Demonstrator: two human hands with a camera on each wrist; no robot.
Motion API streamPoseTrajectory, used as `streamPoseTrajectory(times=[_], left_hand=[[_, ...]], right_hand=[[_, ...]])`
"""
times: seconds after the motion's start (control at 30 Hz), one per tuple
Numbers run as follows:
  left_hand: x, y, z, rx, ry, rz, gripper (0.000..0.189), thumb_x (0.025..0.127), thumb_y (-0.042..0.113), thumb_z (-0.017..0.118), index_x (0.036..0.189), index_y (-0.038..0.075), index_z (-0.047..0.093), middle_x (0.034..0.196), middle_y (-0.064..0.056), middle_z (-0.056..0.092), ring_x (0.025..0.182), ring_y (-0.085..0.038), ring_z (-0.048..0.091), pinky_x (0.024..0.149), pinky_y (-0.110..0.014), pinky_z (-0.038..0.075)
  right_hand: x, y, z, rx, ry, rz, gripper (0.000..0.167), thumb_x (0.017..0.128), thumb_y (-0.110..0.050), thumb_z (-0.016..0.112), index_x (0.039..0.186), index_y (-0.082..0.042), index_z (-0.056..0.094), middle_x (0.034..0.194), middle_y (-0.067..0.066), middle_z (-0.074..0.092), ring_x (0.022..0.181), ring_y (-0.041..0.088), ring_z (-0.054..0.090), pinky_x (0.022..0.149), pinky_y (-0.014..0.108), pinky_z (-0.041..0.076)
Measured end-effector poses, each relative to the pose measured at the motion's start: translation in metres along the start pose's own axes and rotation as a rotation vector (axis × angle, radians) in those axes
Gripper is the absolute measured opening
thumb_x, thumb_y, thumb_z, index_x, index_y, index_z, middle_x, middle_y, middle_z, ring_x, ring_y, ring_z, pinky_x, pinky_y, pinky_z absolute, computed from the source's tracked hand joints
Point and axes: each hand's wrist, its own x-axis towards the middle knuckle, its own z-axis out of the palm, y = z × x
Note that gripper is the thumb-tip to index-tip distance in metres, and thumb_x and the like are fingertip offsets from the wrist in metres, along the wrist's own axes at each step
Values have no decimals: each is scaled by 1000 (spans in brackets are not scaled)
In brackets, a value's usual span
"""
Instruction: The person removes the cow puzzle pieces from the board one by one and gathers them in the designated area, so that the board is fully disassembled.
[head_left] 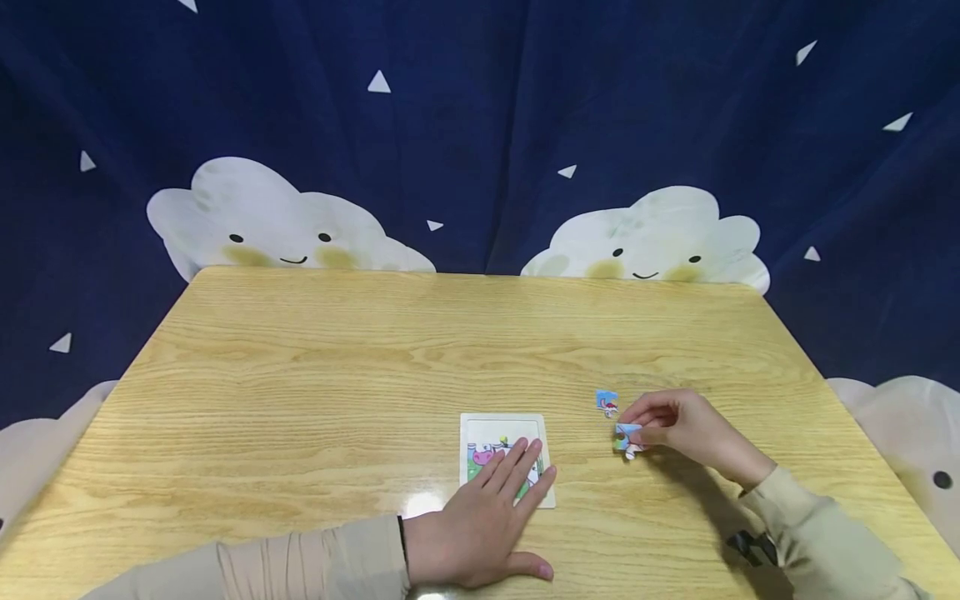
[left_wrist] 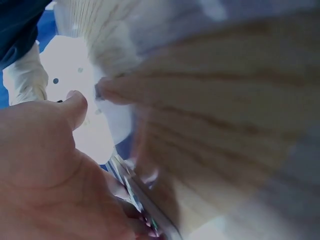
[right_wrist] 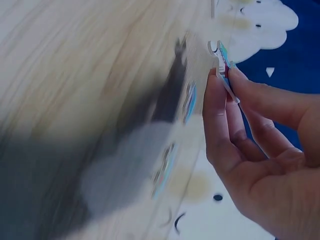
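Observation:
My right hand (head_left: 686,429) pinches a jigsaw piece (head_left: 626,435) between thumb and fingertips, right of the puzzle board. In the right wrist view the same piece stands on edge between the thumb and index finger, raised over the table. My left hand (head_left: 487,521) lies with fingers spread and straight over the white-framed puzzle board (head_left: 498,421). Its fingertips cover part of the printed picture, where a pink-nosed cow shows. A loose blue piece with a red-and-white figure (head_left: 607,402) lies just beyond the right hand.
The light wooden table (head_left: 315,383) reaches back to a dark blue curtain (head_left: 465,125) with white clouds. Two loose pieces lie on the tabletop in the right wrist view, a nearer one (right_wrist: 189,104) and another (right_wrist: 164,172).

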Motion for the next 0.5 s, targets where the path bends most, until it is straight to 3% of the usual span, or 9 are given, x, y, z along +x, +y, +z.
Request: streamPoseTrajectory(times=[0.37,0.5], left_hand=[[0,1,-1,4,-13,-6,94,90,75,23,158,10,15,162,-21,5,149,-32,5,116,-39,20],[0,1,-1,4,-13,-2,94,91,75,23,158,9,15,162,-21,5,149,-32,5,116,-40,20]], right_hand=[[-17,37,-49,59,13,117,25,88,-1,69,111,11,66,92,15,69,79,18,69,73,37,57],[-16,54,-66,-2,60,155,27,89,-3,68,111,12,65,90,13,70,77,17,68,71,35,57]])
